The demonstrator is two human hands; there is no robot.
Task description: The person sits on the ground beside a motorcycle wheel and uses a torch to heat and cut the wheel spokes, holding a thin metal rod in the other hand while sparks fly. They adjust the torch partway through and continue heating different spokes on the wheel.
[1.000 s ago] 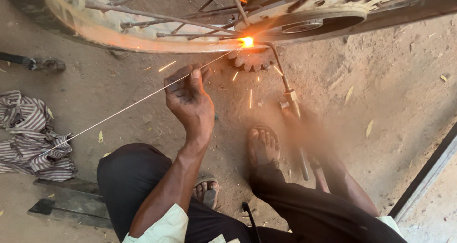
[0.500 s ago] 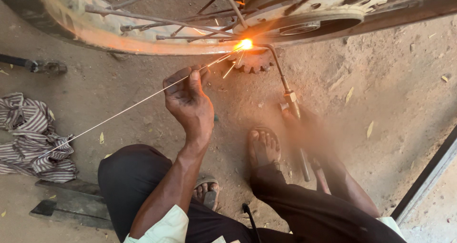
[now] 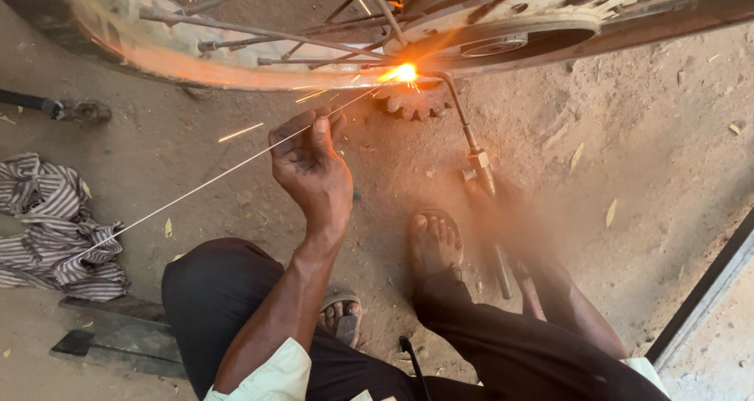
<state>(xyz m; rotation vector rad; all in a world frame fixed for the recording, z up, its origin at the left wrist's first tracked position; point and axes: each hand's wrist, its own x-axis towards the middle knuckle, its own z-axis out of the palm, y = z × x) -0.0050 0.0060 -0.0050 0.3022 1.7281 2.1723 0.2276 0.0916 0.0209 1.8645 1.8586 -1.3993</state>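
My left hand (image 3: 312, 165) pinches a long thin filler rod (image 3: 196, 187) that slants from lower left up to a bright glowing spot (image 3: 404, 73) on the rim of a spoked wheel (image 3: 259, 55). Sparks fly left of the glow. My right hand (image 3: 514, 220) is blurred and grips a brass gas torch (image 3: 475, 153), whose bent tip reaches the glow. A toothed sprocket (image 3: 412, 102) lies on the dirt just below the glow.
A striped cloth (image 3: 55, 228) lies at the left on the dirt floor. My sandalled feet (image 3: 436, 244) rest below the torch. A dark flat bar (image 3: 110, 342) lies at lower left, a metal rail (image 3: 707, 291) at lower right, a rod (image 3: 55, 106) at far left.
The glow stays on the rim while sparks shift. My left hand keeps the rod at the glow, hardly moving. The view has drifted slightly.
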